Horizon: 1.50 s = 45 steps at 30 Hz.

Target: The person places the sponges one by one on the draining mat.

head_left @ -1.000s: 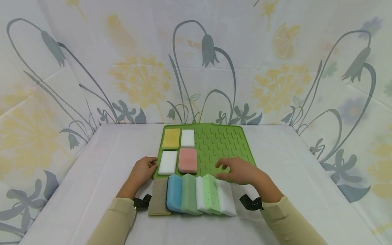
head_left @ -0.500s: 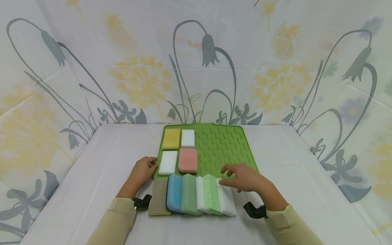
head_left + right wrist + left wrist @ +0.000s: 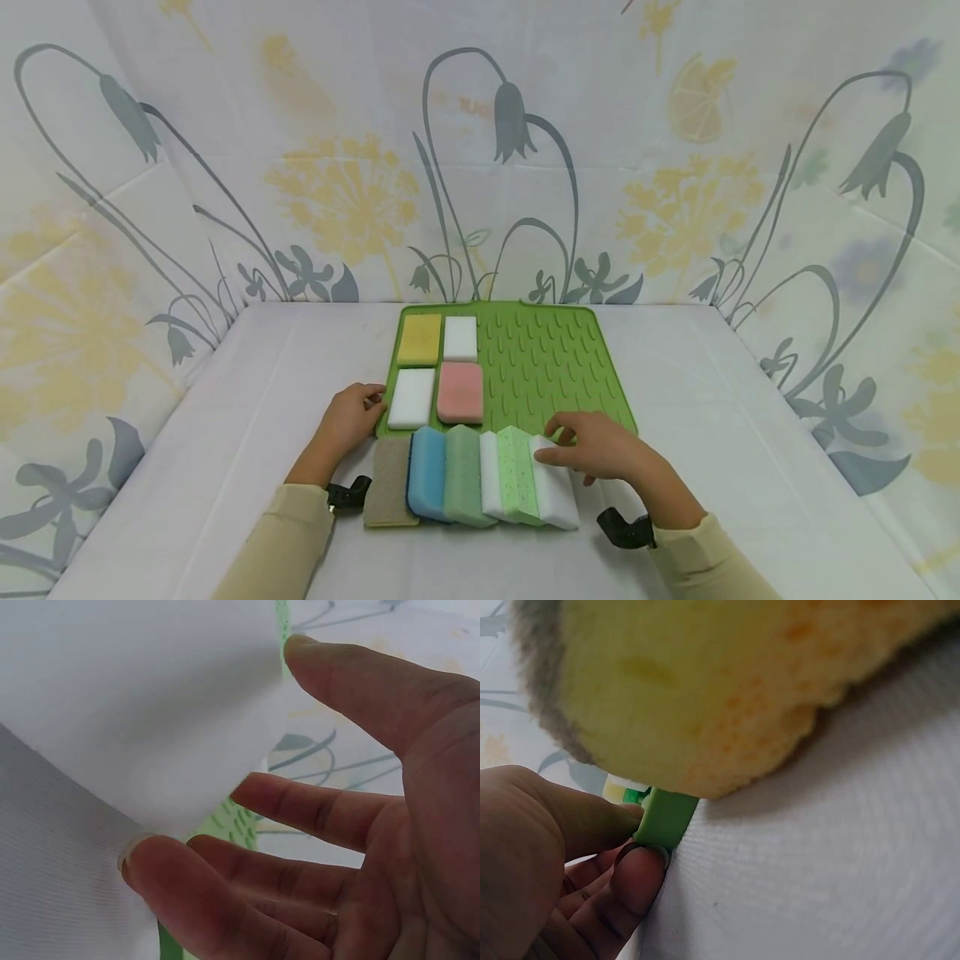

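Note:
A green silicone mat [image 3: 555,358] with raised drop-shaped ridges lies on the table. At its near left corner, my left hand [image 3: 351,421] pinches the edge between thumb and fingers, as the left wrist view shows. Along the mat's near edge leans a row of sponges; its rightmost is a white sponge [image 3: 557,496]. My right hand [image 3: 603,446] is at that sponge's far end, fingers spread and loosely bent. In the right wrist view, the thumb is by one edge of the white sponge [image 3: 142,697] and the fingers around its end, without a clear grip.
On the mat's left half lie a yellow sponge [image 3: 420,339], two white sponges [image 3: 460,338] and a pink sponge [image 3: 461,392]. The near row also has a grey-faced sponge [image 3: 390,483], a blue sponge [image 3: 427,475], a green sponge [image 3: 465,475] and a speckled green sponge [image 3: 517,475].
My right hand has moved right and toward me, from over the mat to the far end of the rightmost white sponge. The left hand and the sponges have stayed put.

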{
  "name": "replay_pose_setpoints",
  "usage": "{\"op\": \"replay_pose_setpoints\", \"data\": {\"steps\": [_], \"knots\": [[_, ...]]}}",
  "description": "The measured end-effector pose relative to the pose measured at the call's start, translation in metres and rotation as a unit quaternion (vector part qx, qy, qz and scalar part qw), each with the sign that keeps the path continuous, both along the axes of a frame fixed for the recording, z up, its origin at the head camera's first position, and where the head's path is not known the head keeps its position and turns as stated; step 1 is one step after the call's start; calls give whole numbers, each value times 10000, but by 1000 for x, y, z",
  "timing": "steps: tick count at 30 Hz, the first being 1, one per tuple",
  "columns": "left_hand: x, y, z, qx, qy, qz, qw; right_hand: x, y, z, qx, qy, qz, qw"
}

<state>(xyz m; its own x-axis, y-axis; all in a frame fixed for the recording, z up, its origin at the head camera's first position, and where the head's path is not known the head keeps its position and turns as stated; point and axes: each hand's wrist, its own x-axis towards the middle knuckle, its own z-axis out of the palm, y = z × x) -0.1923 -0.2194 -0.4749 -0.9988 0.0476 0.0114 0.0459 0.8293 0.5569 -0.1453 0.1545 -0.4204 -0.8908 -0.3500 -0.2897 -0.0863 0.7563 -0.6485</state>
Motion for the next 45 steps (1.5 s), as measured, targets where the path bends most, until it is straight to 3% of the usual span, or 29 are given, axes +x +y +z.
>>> {"op": "replay_pose_setpoints", "data": {"steps": [7, 32, 45], "knots": [[0, 0, 0, 27, -8, 16, 10000, 3, -1, -5, -119, -4, 41, 9999], [2, 1, 3, 3, -3, 35, 10000, 2, 4, -2, -464, 183, 298, 9983], [1, 1, 1, 15, -2, 49, 10000, -5, 7, 11, -316, 271, 230, 9989]]}}
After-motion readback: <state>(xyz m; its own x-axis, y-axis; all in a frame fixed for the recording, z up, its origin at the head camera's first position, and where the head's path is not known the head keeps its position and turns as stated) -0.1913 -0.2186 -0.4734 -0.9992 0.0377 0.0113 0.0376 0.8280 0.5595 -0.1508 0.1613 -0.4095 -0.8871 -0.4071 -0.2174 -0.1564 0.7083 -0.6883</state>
